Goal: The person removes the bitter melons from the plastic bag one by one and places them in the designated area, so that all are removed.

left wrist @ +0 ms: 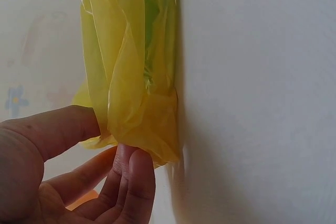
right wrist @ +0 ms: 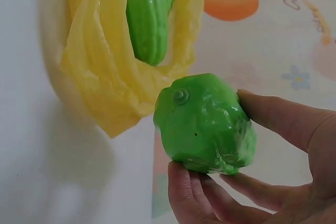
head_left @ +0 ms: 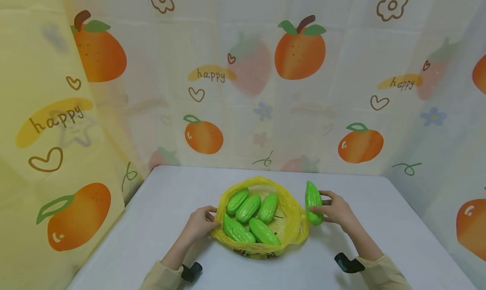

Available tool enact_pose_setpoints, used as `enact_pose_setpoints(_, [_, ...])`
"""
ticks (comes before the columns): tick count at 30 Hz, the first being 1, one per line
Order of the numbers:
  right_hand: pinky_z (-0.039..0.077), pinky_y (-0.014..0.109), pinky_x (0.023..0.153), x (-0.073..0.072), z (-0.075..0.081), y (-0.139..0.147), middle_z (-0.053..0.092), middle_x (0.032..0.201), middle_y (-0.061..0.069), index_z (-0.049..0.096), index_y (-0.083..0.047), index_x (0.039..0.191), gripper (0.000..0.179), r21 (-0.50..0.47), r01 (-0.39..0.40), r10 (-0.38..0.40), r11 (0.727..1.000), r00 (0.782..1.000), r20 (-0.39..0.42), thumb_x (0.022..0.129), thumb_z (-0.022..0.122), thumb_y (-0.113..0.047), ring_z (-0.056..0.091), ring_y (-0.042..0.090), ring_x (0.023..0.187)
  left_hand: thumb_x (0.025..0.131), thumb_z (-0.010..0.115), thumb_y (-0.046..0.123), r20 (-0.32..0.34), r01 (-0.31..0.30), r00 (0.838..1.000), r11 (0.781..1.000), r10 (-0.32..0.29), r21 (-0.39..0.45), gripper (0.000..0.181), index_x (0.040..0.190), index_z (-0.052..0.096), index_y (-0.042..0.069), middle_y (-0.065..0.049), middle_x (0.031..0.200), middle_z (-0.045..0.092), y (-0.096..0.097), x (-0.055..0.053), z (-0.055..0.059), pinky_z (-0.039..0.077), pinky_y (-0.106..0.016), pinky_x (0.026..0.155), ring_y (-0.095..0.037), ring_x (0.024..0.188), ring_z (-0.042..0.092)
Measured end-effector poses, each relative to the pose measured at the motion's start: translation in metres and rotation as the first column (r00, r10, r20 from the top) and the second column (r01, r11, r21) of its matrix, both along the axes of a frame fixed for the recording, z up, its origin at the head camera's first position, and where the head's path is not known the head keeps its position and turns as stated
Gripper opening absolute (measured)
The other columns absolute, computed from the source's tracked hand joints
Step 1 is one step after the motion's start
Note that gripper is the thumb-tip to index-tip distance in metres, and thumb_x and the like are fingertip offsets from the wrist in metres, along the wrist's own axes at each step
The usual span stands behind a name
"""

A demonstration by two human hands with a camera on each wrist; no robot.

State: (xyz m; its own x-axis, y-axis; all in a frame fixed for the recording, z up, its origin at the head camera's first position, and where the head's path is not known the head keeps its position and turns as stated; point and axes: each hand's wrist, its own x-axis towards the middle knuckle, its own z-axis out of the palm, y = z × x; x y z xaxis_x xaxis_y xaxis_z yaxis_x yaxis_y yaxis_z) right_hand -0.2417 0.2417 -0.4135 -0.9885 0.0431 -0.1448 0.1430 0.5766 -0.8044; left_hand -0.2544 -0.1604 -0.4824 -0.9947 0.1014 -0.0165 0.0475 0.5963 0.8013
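A yellow plastic bag stands wide-mouthed on the table, with several green, ridged bitter melons lying inside. At its left side my left hand pinches the bag's edge between thumb and fingers. In the left wrist view, the gathered plastic hangs between them. My right hand holds another bitter melon just right of the bag, pointed end up. The right wrist view shows this melon's blunt, glossy end, with a small round nub, gripped between thumb and fingertips and apart from the bag.
Beneath everything lies a white tabletop. A curtain printed with oranges, hearts and the word "happy" hangs behind the table and along both sides. Black camera mounts are strapped at both wrists, by the beige sleeves.
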Motion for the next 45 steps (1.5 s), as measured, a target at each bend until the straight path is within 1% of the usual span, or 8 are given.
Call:
enact_pose_setpoints(7, [0.057, 0.039, 0.073, -0.001, 0.0, 0.01, 0.046, 0.131, 0.036, 0.032, 0.001, 0.142, 0.084, -0.009, 0.015, -0.015, 1.0, 1.0, 0.022, 0.079, 0.076, -0.033, 0.059, 0.041, 0.107, 0.075, 0.077, 0.011, 0.0, -0.004, 1.0, 1.0, 0.004, 0.002, 0.043, 0.115, 0.063, 0.003, -0.007, 0.083, 0.061, 0.0, 0.001, 0.0, 0.048, -0.028, 0.053, -0.015, 0.065, 0.056])
enact_pose_setpoints(15, [0.057, 0.038, 0.072, -0.001, -0.002, 0.022, 0.046, 0.131, 0.035, 0.031, 0.001, 0.143, 0.084, -0.021, 0.025, -0.024, 0.999, 0.999, 0.03, 0.08, 0.075, -0.033, 0.058, 0.039, 0.107, 0.075, 0.077, 0.011, 0.0, -0.004, 1.0, 1.0, 0.004, 0.005, 0.043, 0.115, 0.063, 0.003, -0.007, 0.083, 0.061, 0.0, 0.002, 0.002, 0.048, -0.028, 0.053, -0.015, 0.064, 0.055])
enact_pose_setpoints(27, [0.056, 0.042, 0.077, -0.002, -0.006, 0.033, 0.042, 0.135, 0.035, 0.032, 0.001, 0.143, 0.084, -0.052, 0.063, -0.06, 0.997, 0.997, 0.055, 0.081, 0.074, -0.037, 0.057, 0.04, 0.11, 0.075, 0.076, 0.01, -0.002, -0.003, 1.0, 1.0, 0.003, -0.003, 0.043, 0.115, 0.063, 0.001, -0.007, 0.082, 0.062, 0.002, 0.004, 0.006, 0.048, -0.028, 0.055, -0.015, 0.067, 0.056])
enact_pose_setpoints(35, [0.056, 0.041, 0.077, -0.006, -0.009, 0.04, 0.037, 0.14, 0.034, 0.032, 0.001, 0.144, 0.084, -0.066, 0.086, -0.083, 0.994, 0.996, 0.045, 0.082, 0.073, -0.038, 0.051, 0.042, 0.118, 0.075, 0.077, 0.011, 0.006, -0.006, 1.0, 1.0, 0.006, -0.006, 0.043, 0.115, 0.063, 0.002, -0.007, 0.084, 0.063, 0.001, 0.002, 0.004, 0.049, -0.028, 0.056, -0.016, 0.068, 0.057])
enact_pose_setpoints(41, [0.057, 0.04, 0.076, -0.011, -0.014, 0.046, 0.039, 0.139, 0.034, 0.034, 0.001, 0.142, 0.083, -0.059, 0.097, -0.095, 0.993, 0.995, 0.037, 0.081, 0.074, -0.039, 0.056, 0.04, 0.113, 0.075, 0.077, 0.011, 0.009, -0.006, 1.0, 1.0, 0.006, -0.003, 0.044, 0.115, 0.063, 0.002, -0.007, 0.084, 0.062, 0.0, 0.001, 0.001, 0.049, -0.028, 0.057, -0.016, 0.068, 0.057])
enact_pose_setpoints(45, [0.057, 0.04, 0.076, -0.014, -0.016, 0.049, 0.038, 0.14, 0.033, 0.035, 0.002, 0.142, 0.083, -0.052, 0.09, -0.089, 0.995, 0.995, 0.037, 0.081, 0.073, -0.039, 0.055, 0.04, 0.114, 0.075, 0.077, 0.011, 0.008, -0.008, 1.0, 1.0, 0.008, 0.0, 0.044, 0.116, 0.063, 0.002, -0.007, 0.083, 0.062, 0.0, 0.0, 0.0, 0.049, -0.028, 0.056, -0.015, 0.067, 0.057])
